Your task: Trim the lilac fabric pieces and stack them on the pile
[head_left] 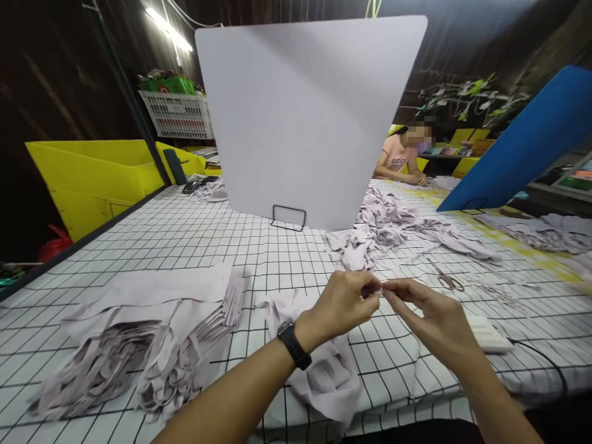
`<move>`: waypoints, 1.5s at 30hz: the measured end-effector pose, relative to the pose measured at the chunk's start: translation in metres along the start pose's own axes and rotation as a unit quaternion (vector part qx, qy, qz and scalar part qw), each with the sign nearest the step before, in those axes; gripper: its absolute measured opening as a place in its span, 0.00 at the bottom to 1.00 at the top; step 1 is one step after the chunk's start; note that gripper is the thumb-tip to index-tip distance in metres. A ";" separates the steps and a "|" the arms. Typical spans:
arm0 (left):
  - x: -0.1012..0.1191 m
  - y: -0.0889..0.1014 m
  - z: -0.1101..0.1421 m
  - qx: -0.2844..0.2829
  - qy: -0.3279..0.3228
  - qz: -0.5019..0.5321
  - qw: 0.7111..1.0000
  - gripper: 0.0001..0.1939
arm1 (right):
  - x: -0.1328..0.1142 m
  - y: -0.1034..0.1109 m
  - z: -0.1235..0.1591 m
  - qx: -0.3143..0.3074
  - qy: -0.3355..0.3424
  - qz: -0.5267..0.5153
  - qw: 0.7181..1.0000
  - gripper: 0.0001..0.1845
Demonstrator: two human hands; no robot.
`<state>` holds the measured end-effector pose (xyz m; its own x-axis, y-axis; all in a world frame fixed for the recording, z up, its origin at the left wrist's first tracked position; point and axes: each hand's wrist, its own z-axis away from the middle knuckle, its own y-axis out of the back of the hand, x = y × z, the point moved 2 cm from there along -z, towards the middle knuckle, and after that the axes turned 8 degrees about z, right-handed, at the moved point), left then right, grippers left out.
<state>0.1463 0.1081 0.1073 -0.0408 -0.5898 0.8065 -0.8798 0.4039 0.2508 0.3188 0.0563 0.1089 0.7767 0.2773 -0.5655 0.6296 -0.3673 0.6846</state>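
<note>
Both hands, left hand (343,303) and right hand (428,311), pinch-grip one small pale piece (380,290) above fabric (324,370).

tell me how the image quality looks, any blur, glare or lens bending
Head view: wide-lens bending, so the grid lines of the table curve and the white board splays outward; the strip light glares against a dark background; the left hand and right hand are fairly sharp, while the small thing pinched between them is too small to make out; the far right edge smears.
</note>
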 end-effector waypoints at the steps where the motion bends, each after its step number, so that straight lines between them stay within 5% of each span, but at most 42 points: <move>1: 0.000 -0.001 0.001 -0.005 -0.002 -0.006 1.000 0.07 | 0.003 -0.001 0.001 -0.001 0.007 -0.002 1.000 0.12; 8: 0.000 0.001 0.003 -0.026 0.005 -0.010 1.000 0.09 | 0.021 -0.007 0.010 0.054 -0.012 0.042 0.998 0.12; 12: 0.000 0.005 0.005 -0.014 0.013 0.019 1.000 0.09 | 0.016 -0.008 0.012 0.004 -0.122 -0.142 0.982 0.15; 17: 0.001 0.004 0.008 -0.019 0.022 0.038 0.999 0.08 | 0.014 -0.009 0.015 0.041 -0.210 -0.301 0.929 0.17; 26: 0.002 0.001 0.009 -0.058 -0.008 -0.018 0.998 0.07 | 0.015 -0.014 0.019 -0.010 -0.235 -0.236 0.943 0.20; 37: -0.010 0.008 0.013 -0.056 0.109 0.071 0.990 0.05 | 0.014 -0.013 0.022 0.045 -0.272 -0.325 0.905 0.16; 41: -0.013 0.019 0.029 -0.068 0.122 -0.020 0.990 0.13 | 0.038 -0.008 0.019 0.078 -0.276 -0.240 0.927 0.12; 45: -0.024 0.052 0.072 -0.064 0.159 -0.183 0.968 0.09 | 0.057 -0.005 0.038 0.048 -0.246 0.066 0.966 0.17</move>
<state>0.0671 0.0931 0.0627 0.4278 -0.4731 0.7702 -0.7408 0.3048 0.5987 0.3596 0.0402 0.0554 0.7323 -0.2238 -0.6432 0.5035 -0.4580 0.7326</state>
